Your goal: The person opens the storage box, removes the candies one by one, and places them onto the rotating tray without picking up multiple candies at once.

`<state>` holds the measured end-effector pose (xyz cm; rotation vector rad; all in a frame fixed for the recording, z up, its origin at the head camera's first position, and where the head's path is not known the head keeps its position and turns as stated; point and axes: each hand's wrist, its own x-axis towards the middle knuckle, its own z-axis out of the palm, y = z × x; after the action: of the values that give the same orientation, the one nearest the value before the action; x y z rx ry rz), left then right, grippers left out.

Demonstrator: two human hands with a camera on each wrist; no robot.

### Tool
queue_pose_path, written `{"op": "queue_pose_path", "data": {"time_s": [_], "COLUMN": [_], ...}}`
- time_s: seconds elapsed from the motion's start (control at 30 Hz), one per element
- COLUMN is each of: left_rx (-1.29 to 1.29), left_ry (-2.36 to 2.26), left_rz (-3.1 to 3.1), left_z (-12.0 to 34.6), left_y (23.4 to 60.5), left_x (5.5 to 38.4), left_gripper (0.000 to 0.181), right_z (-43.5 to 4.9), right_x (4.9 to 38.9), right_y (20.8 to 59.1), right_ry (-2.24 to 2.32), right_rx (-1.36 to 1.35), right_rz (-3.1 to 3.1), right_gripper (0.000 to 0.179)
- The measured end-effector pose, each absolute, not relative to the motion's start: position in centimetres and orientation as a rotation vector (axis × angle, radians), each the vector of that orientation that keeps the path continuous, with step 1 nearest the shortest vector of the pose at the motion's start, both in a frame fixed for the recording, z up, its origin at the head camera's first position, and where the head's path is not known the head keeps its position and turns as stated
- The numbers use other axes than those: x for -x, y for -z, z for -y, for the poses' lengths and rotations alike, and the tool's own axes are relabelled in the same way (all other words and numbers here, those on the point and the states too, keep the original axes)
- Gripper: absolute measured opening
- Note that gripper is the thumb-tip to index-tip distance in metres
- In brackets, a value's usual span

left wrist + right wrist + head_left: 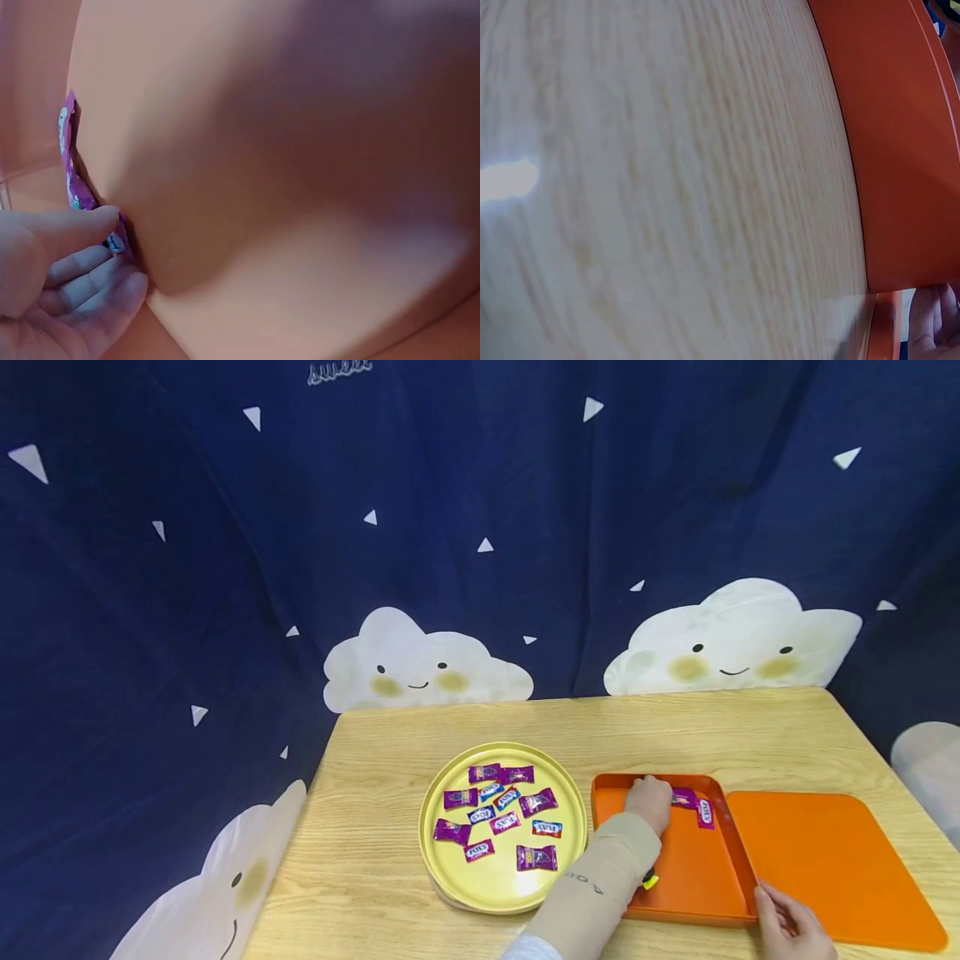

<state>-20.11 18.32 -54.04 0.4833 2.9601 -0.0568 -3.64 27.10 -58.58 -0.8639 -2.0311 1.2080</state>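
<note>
My left hand reaches into the orange tray, near its far side. In the left wrist view that hand pinches a purple-wrapped candy between thumb and fingers, at the end of a row of candies. Beside it in the head view lie a purple candy and a pink one, the latter in the far right corner. My right hand grips the tray's near right corner; in the right wrist view only a few of its fingers show, at the corner.
Left of the tray stands a round yellow plate with several purple, pink and blue wrapped candies. An orange lid lies flat to the right. A black and yellow piece shows beside my left sleeve. A dark blue curtain hangs behind the wooden table.
</note>
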Motion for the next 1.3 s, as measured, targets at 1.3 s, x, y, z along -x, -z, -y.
{"op": "queue_pose_path", "data": {"time_s": [1.3], "left_rx": [-0.51], "left_ry": [0.146], "left_rz": [-3.001], "left_z": [-17.4], "left_y": [54.1], "left_x": [20.3], "left_gripper": [0.011], "right_z": [-27.1], "right_x": [3.8], "right_y": [58.6], "right_ry": [-1.218], "right_rx": [0.786], "right_rz": [1.97], "right_gripper": [0.018]}}
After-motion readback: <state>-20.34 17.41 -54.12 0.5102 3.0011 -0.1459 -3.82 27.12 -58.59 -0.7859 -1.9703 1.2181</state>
